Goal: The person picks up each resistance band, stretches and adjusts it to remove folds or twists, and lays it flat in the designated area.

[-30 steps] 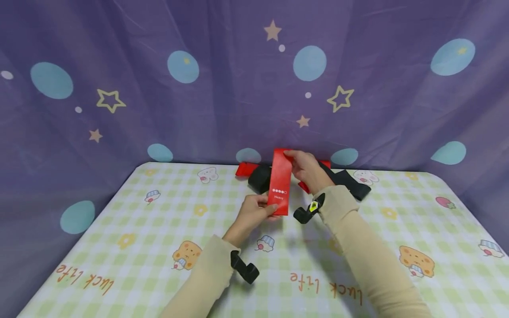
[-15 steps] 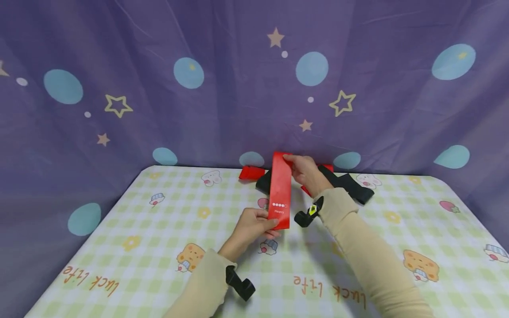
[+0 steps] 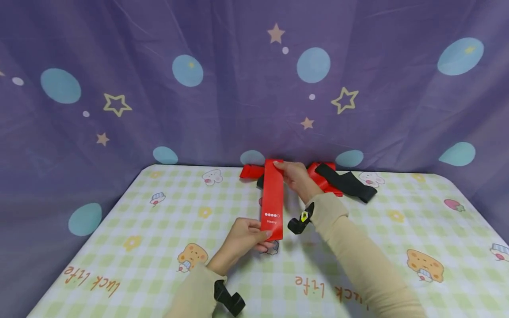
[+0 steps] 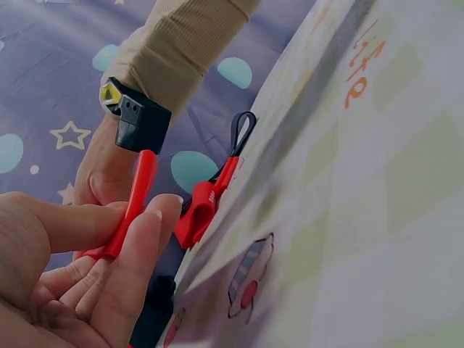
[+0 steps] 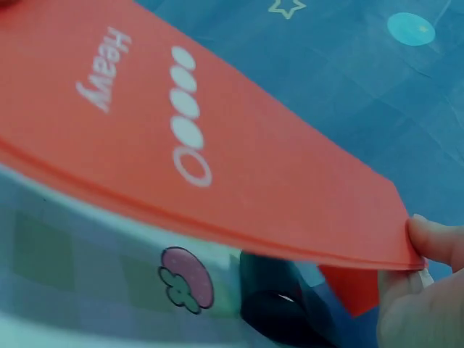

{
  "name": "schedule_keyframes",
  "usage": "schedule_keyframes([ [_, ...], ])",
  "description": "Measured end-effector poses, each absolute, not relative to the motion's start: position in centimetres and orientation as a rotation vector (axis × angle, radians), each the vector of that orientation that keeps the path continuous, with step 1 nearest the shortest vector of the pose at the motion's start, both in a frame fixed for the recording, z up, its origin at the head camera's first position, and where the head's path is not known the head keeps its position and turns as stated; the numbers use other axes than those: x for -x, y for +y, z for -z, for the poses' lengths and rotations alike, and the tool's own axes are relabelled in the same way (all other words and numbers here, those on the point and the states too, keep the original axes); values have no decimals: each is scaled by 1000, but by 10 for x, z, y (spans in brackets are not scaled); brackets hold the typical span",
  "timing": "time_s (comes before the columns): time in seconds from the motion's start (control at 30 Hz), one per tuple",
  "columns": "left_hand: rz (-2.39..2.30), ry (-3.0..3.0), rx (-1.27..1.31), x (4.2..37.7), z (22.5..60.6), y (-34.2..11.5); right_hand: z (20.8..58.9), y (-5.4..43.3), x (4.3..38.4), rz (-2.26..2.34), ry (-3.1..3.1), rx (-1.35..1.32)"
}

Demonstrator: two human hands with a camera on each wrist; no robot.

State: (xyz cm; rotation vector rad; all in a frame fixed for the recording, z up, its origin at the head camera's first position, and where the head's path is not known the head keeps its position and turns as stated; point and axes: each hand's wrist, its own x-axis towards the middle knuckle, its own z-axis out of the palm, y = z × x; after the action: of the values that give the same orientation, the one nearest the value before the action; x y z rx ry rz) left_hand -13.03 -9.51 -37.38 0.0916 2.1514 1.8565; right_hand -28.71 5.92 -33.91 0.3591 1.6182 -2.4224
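Both hands hold a red resistance band (image 3: pixel 272 190) printed "Heavy", drawn out lengthwise above the table in the head view. At its near end, the left hand (image 3: pixel 242 238) pinches it between thumb and fingers. The right hand (image 3: pixel 296 177) pinches the far end by its upper right corner. In the right wrist view the flat face of the red resistance band (image 5: pixel 275 159) shows white dots, and its lower edge looks layered. The left wrist view shows the band edge-on between the left thumb and fingers.
Behind the right hand lie more red bands (image 3: pixel 318 177) with a black band (image 3: pixel 351 186) across them. Another red band (image 3: pixel 252 172) is at the back left, beside a partly hidden black band (image 3: pixel 260 182). A purple curtain (image 3: pixel 238 110) hangs behind the checked table (image 3: pixel 171 234).
The left hand has moved towards the person with the near end of the band, which shows longer now. Both hands have also shifted slightly left, uncovering more red bands behind the right hand.
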Motion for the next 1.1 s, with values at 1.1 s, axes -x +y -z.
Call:
schedule_keyframes([
  [1.1, -1689, 2094, -37, 74, 388, -135, 364, 15, 277, 2263, 1736, -300],
])
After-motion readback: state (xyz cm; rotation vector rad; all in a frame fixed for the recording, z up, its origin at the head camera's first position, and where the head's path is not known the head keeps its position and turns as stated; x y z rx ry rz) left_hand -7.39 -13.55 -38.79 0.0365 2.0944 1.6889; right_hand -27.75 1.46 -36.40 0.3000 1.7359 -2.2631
